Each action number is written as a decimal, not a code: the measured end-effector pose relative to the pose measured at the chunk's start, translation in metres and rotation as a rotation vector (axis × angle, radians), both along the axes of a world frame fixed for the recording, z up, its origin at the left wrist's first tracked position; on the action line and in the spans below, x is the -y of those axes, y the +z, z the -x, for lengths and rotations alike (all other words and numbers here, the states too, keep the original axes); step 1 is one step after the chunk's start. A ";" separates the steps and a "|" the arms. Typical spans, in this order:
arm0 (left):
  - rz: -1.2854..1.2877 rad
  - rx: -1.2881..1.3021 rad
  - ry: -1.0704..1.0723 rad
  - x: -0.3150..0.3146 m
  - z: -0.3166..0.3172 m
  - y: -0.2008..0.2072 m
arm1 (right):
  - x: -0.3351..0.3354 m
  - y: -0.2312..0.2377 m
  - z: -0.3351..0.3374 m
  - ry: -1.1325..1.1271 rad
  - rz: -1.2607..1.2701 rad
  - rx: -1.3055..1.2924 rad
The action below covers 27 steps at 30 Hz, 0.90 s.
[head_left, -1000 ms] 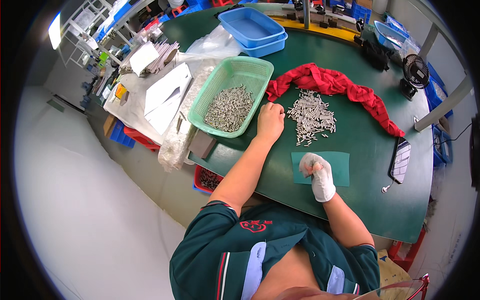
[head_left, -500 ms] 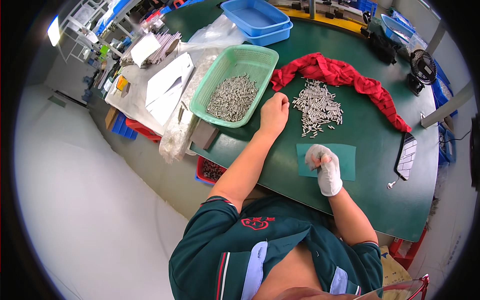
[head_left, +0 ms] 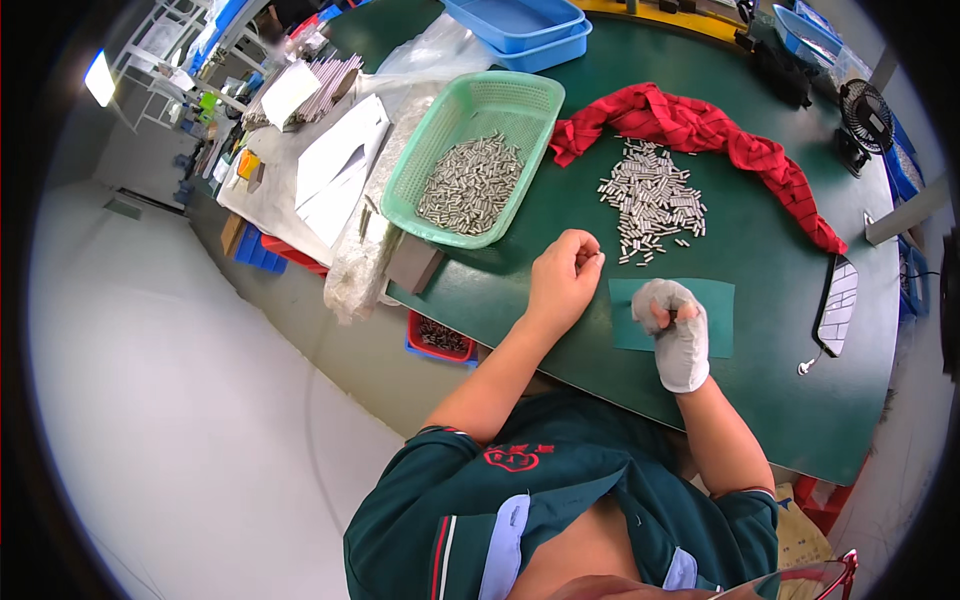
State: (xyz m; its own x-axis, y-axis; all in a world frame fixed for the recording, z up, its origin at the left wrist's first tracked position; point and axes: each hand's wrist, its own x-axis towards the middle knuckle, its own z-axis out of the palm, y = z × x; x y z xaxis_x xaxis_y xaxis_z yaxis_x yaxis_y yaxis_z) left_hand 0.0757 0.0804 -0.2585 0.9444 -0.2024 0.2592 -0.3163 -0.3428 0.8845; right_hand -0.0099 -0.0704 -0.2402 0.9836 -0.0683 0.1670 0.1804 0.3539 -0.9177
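Note:
My bare left hand is closed, fingers curled with the thumb against them, over the table between the green basket and the green sheet. Whatever it may hold is hidden. My right hand, in a white glove with thumb and a fingertip bare, is closed in a pinch above the flat green sheet; I cannot make out anything in it. Beyond both hands lies a loose pile of small metal pins. Many more such pins fill part of the pale green plastic basket at the left.
A crumpled red cloth curves behind the pile. At the right lie a phone and a small black fan. Blue trays stand at the back, white papers at the left. A red bin sits below the table edge.
My left hand has drawn back toward me and closer to the right hand, away from the basket and the cloth's end. The right hand stays over the green sheet. The view has shifted slightly.

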 end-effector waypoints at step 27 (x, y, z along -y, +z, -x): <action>-0.027 0.231 -0.165 -0.003 0.008 -0.005 | 0.026 0.022 -0.008 -0.068 -0.392 0.002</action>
